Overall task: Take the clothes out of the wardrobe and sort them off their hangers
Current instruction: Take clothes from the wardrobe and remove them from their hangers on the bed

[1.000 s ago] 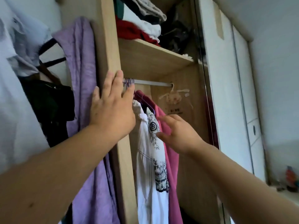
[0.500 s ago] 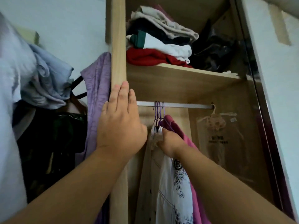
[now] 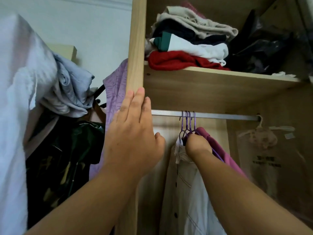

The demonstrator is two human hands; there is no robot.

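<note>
Several purple hangers (image 3: 188, 123) hook over the metal rail (image 3: 220, 116) inside the wardrobe. From them hang a white shirt (image 3: 189, 192) and a pink garment (image 3: 218, 148). My right hand (image 3: 198, 146) reaches up just under the hooks and grips the necks of the hangers, its fingers hidden among the cloth. With straight fingers, my left hand (image 3: 133, 133) rests flat on the wardrobe's wooden side panel (image 3: 136, 48).
The shelf (image 3: 211, 82) above the rail holds folded clothes (image 3: 188, 46) and a black bag (image 3: 260, 53). A clear plastic cover (image 3: 260, 158) hangs at the rail's right end. Left of the panel hang a purple garment (image 3: 115, 92), dark clothes (image 3: 62, 158) and pale fabric (image 3: 20, 99).
My right hand has gone from the white shirt's front up to the hanger necks and closed there. The view has tilted upward. My left hand stays on the panel.
</note>
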